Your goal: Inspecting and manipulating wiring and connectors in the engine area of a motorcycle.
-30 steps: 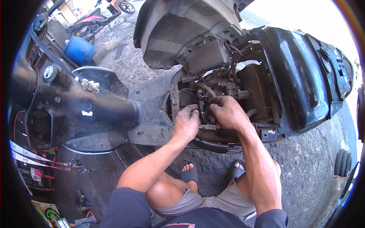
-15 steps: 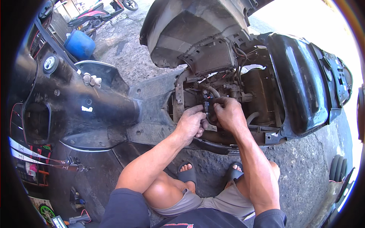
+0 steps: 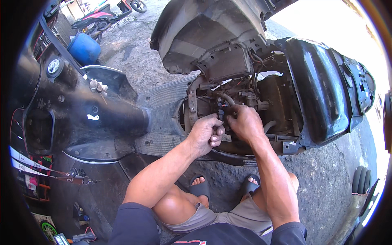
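Observation:
A black scooter's engine bay [image 3: 251,100] is open beneath a raised dark seat section [image 3: 208,32]. Among hoses and wires sits a small black connector [image 3: 221,114]. My left hand [image 3: 206,134] has its fingers curled, thumb and index pinched at the connector's lower part. Just right of it, my right hand [image 3: 247,126] is closed, its fingertips tucked beside the connector under a grey hose [image 3: 226,98]; what they grip is hidden.
The ribbed footboard [image 3: 161,141] and front panel [image 3: 81,126] extend left, with keys [image 3: 98,86] hanging. The black rear body [image 3: 318,94] is at right. Behind stand a blue barrel [image 3: 83,49] and another scooter [image 3: 98,20]. Straps [image 3: 41,171] hang at left; dark tubes [image 3: 361,179] lie right.
Compared with a second ago, my left hand has moved slightly right, its fingers more curled around the connector. My right hand has shifted only slightly, and the whole view has shifted a little.

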`<control>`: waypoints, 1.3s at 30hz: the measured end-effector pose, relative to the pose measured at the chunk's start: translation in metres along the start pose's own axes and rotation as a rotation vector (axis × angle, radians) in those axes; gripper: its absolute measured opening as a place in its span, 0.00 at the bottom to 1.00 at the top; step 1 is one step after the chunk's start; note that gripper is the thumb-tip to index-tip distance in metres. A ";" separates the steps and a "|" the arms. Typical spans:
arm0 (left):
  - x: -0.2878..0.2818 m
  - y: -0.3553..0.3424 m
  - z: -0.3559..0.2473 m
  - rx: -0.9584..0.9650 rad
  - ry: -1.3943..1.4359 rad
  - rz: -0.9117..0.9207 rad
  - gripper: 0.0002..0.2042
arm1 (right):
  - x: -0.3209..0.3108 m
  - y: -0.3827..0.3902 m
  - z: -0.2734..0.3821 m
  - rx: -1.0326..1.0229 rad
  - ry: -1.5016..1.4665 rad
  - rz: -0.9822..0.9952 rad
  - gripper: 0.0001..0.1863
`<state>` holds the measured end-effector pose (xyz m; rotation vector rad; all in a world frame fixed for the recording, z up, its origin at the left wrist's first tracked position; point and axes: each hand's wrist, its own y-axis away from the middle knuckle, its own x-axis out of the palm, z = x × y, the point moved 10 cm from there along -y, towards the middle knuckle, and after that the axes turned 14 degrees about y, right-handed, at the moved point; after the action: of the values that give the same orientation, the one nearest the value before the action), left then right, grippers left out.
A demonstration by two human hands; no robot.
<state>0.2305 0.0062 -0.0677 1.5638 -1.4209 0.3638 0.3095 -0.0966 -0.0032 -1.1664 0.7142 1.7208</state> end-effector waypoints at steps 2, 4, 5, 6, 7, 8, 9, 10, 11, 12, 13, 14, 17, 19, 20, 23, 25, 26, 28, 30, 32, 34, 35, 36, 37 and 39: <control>-0.001 -0.001 0.002 -0.022 0.014 0.008 0.02 | 0.003 0.003 0.001 -0.005 0.031 0.029 0.16; -0.001 -0.001 0.007 -0.061 0.027 -0.002 0.02 | 0.008 0.002 -0.001 -0.008 0.063 0.059 0.17; -0.002 -0.002 0.013 -0.103 0.037 -0.013 0.03 | 0.009 0.000 -0.002 -0.015 0.030 0.055 0.18; -0.002 -0.001 0.014 -0.105 0.038 -0.010 0.03 | 0.009 -0.001 -0.003 -0.021 -0.003 0.052 0.19; -0.001 0.000 0.015 -0.095 0.033 0.007 0.03 | 0.008 0.000 -0.004 -0.018 0.000 0.051 0.19; -0.001 0.002 0.014 -0.083 0.028 0.021 0.04 | 0.003 0.001 -0.003 -0.005 0.001 0.026 0.20; -0.002 0.003 0.015 -0.085 0.027 0.022 0.04 | -0.001 0.002 -0.003 0.008 0.002 0.000 0.21; -0.002 0.004 0.015 -0.087 0.037 0.038 0.05 | -0.002 0.002 -0.004 0.009 0.003 0.000 0.21; -0.001 0.005 0.016 -0.087 0.047 0.053 0.07 | -0.003 0.002 -0.002 -0.003 0.026 0.010 0.21; -0.002 0.005 0.017 -0.087 0.047 0.053 0.07 | -0.002 0.003 -0.001 -0.016 0.049 0.019 0.21; -0.003 0.003 0.018 -0.068 0.087 0.054 0.07 | -0.001 0.004 0.000 -0.016 0.049 0.020 0.21; -0.003 0.001 0.018 -0.049 0.128 0.059 0.08 | -0.002 0.007 0.002 -0.034 0.065 -0.008 0.21; -0.002 -0.002 0.016 -0.018 0.178 0.087 0.04 | -0.003 0.008 0.006 -0.064 0.107 -0.034 0.20; -0.004 -0.004 0.017 -0.004 0.178 0.071 0.05 | 0.001 0.007 0.008 -0.077 0.129 -0.031 0.18; -0.006 -0.004 0.016 0.007 0.176 0.057 0.06 | 0.004 0.006 0.007 -0.070 0.150 -0.036 0.16; -0.005 -0.006 0.016 0.018 0.152 0.077 0.05 | 0.007 0.008 0.007 -0.041 0.174 -0.056 0.13; -0.008 -0.006 0.016 0.022 0.140 0.069 0.06 | 0.008 0.007 0.005 -0.019 0.177 -0.071 0.12; -0.009 -0.006 0.015 0.027 0.129 0.061 0.06 | 0.009 0.006 0.003 -0.012 0.162 -0.074 0.11; -0.007 -0.004 0.014 0.030 0.090 0.060 0.06 | 0.009 0.005 0.002 -0.004 0.146 -0.080 0.11; -0.004 -0.001 0.010 0.034 0.052 0.060 0.06 | 0.005 0.007 0.000 0.022 0.091 -0.088 0.11; -0.019 0.003 -0.002 0.079 -0.380 -0.133 0.09 | 0.006 0.006 -0.008 0.019 -0.035 -0.104 0.11; -0.013 0.010 -0.020 0.285 -0.617 -0.199 0.10 | 0.005 0.004 -0.017 0.020 -0.159 -0.119 0.12; -0.006 0.021 -0.038 0.497 -0.849 -0.273 0.11 | 0.007 0.003 -0.019 0.047 -0.246 -0.079 0.12; 0.005 0.030 -0.049 0.679 -1.094 -0.305 0.15 | 0.011 0.003 -0.022 0.074 -0.333 -0.039 0.12; 0.002 0.029 -0.047 0.678 -1.094 -0.307 0.15 | 0.010 0.004 -0.023 0.074 -0.334 -0.037 0.12; 0.013 0.034 -0.050 0.837 -1.166 -0.259 0.15 | 0.000 0.004 -0.017 0.015 -0.205 -0.110 0.12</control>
<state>0.2222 0.0423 -0.0177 2.8819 -1.9806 -0.2289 0.3126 -0.1124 -0.0101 -0.9836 0.5267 1.7094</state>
